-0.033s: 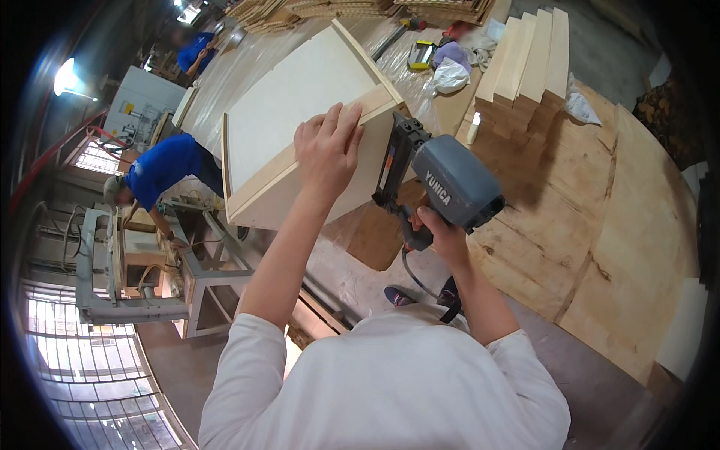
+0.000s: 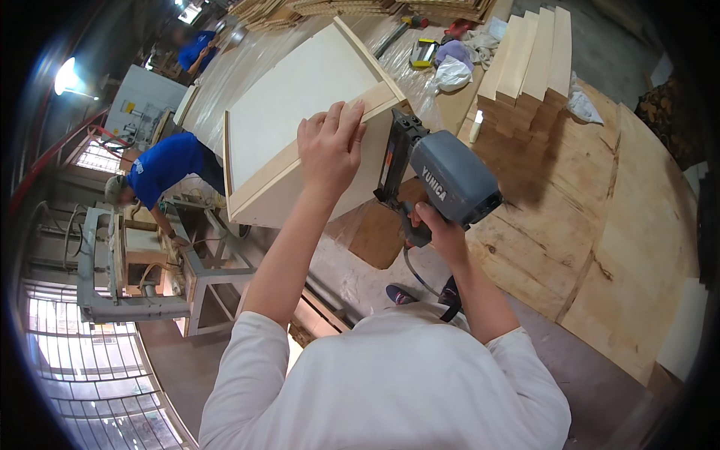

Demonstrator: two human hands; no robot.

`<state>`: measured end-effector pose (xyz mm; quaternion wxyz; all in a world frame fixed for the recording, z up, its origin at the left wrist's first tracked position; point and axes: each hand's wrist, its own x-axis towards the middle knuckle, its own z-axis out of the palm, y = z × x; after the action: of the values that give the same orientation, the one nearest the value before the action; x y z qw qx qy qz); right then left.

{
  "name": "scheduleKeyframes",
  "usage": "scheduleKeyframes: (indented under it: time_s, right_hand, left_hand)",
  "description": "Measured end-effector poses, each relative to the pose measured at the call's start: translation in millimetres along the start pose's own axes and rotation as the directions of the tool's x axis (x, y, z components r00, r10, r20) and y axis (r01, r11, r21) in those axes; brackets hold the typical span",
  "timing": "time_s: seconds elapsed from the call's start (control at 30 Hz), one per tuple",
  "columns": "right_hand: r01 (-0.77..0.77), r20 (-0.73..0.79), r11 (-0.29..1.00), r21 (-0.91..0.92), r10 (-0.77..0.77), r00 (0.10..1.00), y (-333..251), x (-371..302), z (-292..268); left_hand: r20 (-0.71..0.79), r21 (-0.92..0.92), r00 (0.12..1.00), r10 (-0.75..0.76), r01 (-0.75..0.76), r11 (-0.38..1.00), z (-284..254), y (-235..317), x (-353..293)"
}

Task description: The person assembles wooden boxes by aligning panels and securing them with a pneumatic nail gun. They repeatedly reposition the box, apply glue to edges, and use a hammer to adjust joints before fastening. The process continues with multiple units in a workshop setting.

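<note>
Bracing the pale wooden box (image 2: pixel 304 90) in the upper middle of the frame, the left hand (image 2: pixel 330 154) lies over the front strip (image 2: pixel 271 182) with fingers slightly bent and resting on it rather than closed around it. The right hand (image 2: pixel 437 227), near the middle of the frame, is wrapped firmly round the handle of the grey nail gun (image 2: pixel 456 178); where its index finger sits on the trigger cannot be made out. The gun's nose stands close by the box's right-hand corner, and whether it touches is unclear from this angle. Good handling here would, I judge, mean pressing the strip flush, keeping the left fingertips well back from the corner, and setting the nose square to the wood, so a fastener neither splits the edge nor breaks through. The hose (image 2: pixel 422 279), hanging below the handle, should stay slack enough not to drag the gun aside.
</note>
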<state>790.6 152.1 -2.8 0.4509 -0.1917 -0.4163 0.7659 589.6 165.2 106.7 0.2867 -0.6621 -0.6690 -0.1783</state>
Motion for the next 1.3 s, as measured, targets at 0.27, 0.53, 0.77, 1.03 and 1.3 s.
scheduleKeyframes:
  time_s: [0.27,0.53,0.77,1.03,1.3]
  right_hand:
    - [-0.028,-0.039,0.999,-0.026,0.027,0.999,19,7,5]
    - [0.056,-0.022,0.988,-0.142,-0.06,0.998,24,7,1]
    - [-0.076,-0.058,0.978,-0.195,0.066,0.996,31,-14,23]
    - [0.076,-0.071,0.956,-0.285,-0.1,0.992,56,-11,40]
    - [0.097,-0.144,0.933,-0.345,-0.155,0.977,48,-5,47]
  left_hand:
    - [-0.008,0.019,1.0,0.006,-0.006,1.0,1,-2,-4]
    - [0.03,-0.044,1.0,0.008,-0.007,0.999,-3,-5,-4]
    - [0.085,-0.006,0.996,0.0,0.001,1.0,-41,-65,-54]
    - [0.029,-0.088,0.999,-0.026,0.029,0.996,-38,-70,-61]
    - [0.05,-0.09,0.996,-0.069,0.073,0.993,-30,-61,-50]
